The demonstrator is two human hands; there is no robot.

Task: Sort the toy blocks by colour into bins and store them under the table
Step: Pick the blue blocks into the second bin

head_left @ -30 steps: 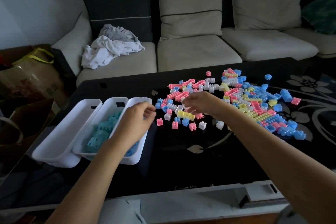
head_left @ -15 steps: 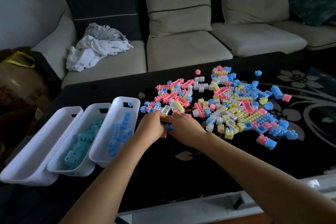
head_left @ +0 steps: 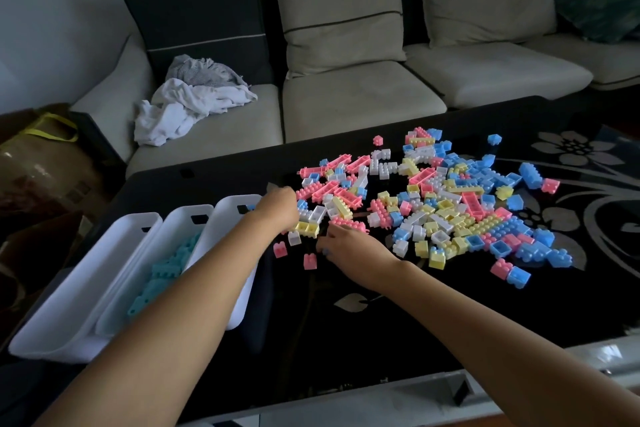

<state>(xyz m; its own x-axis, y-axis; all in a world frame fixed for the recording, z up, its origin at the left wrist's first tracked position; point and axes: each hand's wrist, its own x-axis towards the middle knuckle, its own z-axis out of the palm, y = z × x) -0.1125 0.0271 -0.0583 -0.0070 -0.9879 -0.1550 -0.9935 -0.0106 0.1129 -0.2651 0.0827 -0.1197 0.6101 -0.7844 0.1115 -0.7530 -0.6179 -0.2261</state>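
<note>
- Table (head_left: 311,340) edge nearest the person: bare black glass lies between the two forearms. It looks like the best open room for sliding or setting down a bin.
- Three white bins stand side by side at the table's near left corner. The left bin (head_left: 86,288) shows nothing inside, the middle bin (head_left: 188,211) holds teal blocks (head_left: 166,270), and the right bin (head_left: 230,200) is mostly covered by the left forearm.
- The right hand (head_left: 349,246) rests low at the pile's near fringe with its fingers bent down to the glass. I cannot tell whether they hold anything.
- The left hand (head_left: 277,208) reaches past the right bin's far end into the pile. Its fingers are hidden behind the knuckles.
- Two small pink blocks (head_left: 280,249) lie loose just beside both hands.
- The block pile (head_left: 433,204) spreads from the table's middle toward its right end and far edge.
- Judging by look, the blocks are hollow moulded plastic: light, stiff, and apt to skate on glass. Pinch across the plain side walls, and take long bricks at mid-length.
- Stray blue blocks near the far edge could be knocked off by a sweeping reach.
</note>
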